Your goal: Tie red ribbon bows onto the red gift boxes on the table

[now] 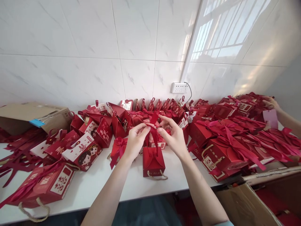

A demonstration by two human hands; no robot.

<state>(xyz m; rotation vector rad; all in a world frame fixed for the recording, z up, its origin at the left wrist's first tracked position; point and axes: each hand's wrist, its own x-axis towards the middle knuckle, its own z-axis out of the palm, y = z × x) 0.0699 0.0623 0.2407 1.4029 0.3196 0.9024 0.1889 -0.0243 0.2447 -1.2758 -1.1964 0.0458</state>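
Observation:
A small red gift box (154,163) stands near the table's front edge, with a twisted rope handle hanging at its front. Above its top, a dark red ribbon (154,135) is looped between my two hands. My left hand (136,139) pinches the ribbon between thumb and fingers. From the other side, my right hand (173,135) grips it with thumb and forefinger, the other fingers bent loosely. Just left of the box sits another red box with a pink bow (119,147). Behind my hands, part of a further red box (161,142) shows.
Red and white boxes (81,150) crowd the left, beside loose ribbons (23,157) and a cardboard box (37,114). Ribboned boxes (223,153) are piled at right. Another person's hand (272,105) reaches in there. An open carton (249,204) stands below; a power socket (180,88) is on the wall.

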